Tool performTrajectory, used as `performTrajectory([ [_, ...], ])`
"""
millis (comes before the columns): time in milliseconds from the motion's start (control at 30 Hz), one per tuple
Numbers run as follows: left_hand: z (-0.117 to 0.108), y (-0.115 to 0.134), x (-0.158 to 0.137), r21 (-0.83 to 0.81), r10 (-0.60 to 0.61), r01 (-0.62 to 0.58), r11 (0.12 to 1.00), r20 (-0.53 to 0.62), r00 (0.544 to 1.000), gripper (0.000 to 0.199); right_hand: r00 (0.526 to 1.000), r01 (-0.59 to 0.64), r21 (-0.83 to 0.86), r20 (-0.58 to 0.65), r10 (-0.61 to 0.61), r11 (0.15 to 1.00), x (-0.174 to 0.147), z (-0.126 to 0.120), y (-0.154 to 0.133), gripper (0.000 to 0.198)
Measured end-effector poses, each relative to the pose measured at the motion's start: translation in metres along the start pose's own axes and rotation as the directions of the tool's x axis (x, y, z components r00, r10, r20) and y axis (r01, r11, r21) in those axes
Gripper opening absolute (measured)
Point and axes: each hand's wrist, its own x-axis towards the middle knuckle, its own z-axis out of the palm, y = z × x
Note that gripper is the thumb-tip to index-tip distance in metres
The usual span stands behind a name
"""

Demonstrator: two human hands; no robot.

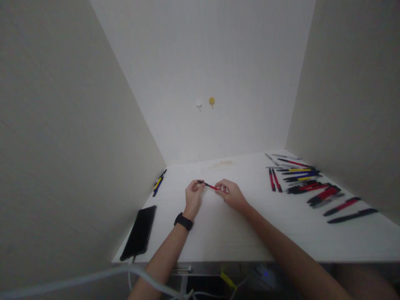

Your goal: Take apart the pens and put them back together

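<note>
A red and black pen (213, 187) is held nearly level above the middle of the white desk. The fingers of my left hand (193, 195) pinch its black end, and a black watch sits on that wrist. At the red end, my right hand (231, 195) grips the barrel between thumb and fingers. Two more red and black pens (275, 180) lie side by side to the right of my right hand. Whether the pen is in one piece or two parts is too small to make out.
Many pens (325, 191) in red, black, yellow and blue lie along the desk's right side. A few pens (159, 183) rest by the left wall. A black phone (139, 233) with a white cable (103, 275) lies front left. Two hooks (211, 101) hang on the back wall.
</note>
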Motion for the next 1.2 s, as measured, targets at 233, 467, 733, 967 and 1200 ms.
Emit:
performTrajectory([
  [233,0.000,-0.003,0.001,-0.026,0.001,0.001,1.000,0.061,0.998,0.028,0.997,0.023,0.057,0.067,-0.027,0.998,0.001,-0.001,0.002,0.016],
  [467,0.001,-0.002,-0.001,-0.117,-0.005,0.012,0.993,0.058,0.998,0.027,0.998,-0.044,0.101,0.043,0.040,0.994,0.000,0.001,-0.004,0.015],
  [733,0.001,-0.003,0.000,-0.107,-0.027,0.033,0.994,0.061,0.998,0.024,0.999,-0.038,0.071,0.001,0.038,0.997,0.000,0.001,-0.001,0.007],
  [967,0.003,0.001,-0.001,-0.068,-0.061,0.070,0.995,0.118,0.991,0.025,0.999,-0.014,-0.042,-0.040,0.012,0.999,0.000,0.001,0.005,0.005],
  [1200,0.002,-0.001,-0.002,-0.036,-0.050,0.057,0.998,0.167,0.985,0.021,0.995,0.009,-0.106,0.105,0.003,0.994,0.001,-0.003,0.007,0.023],
])
